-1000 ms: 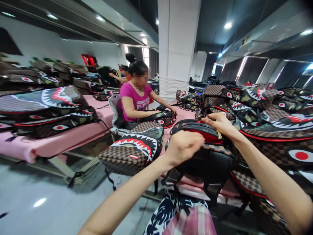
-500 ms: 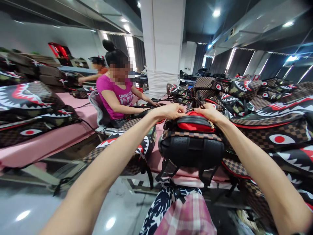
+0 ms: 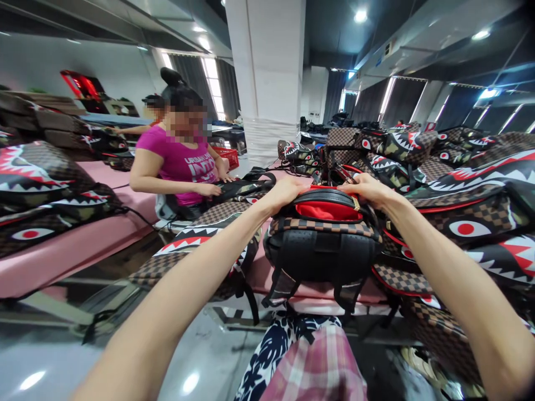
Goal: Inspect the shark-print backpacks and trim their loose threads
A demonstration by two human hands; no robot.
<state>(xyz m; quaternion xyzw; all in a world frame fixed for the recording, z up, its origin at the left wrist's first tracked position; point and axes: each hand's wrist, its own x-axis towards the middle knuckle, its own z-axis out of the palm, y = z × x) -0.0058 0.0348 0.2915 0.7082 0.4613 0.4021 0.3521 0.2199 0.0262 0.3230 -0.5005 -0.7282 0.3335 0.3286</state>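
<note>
A backpack point(image 3: 321, 256) with a brown check top and black straps stands on the pink table in front of me, its straps toward me. Its zipped opening gapes and shows red lining point(image 3: 328, 211). My left hand point(image 3: 288, 192) is closed on the left end of the opening's edge, the fingertips partly hidden behind it. At the right end, beside the gold zipper pull, my right hand point(image 3: 365, 188) pinches the edge of the same opening.
Shark-print backpacks are piled at the right point(image 3: 468, 225) and on the left table point(image 3: 37, 184). Another bag point(image 3: 196, 239) lies just left of mine. Across from it a person in a pink shirt point(image 3: 179, 161) handles black straps. A white pillar point(image 3: 267, 72) rises behind.
My left hand has moved from above the opening onto its left edge, and the opening lies flatter. The person's hands have moved left and closer in. The view has shifted slightly right.
</note>
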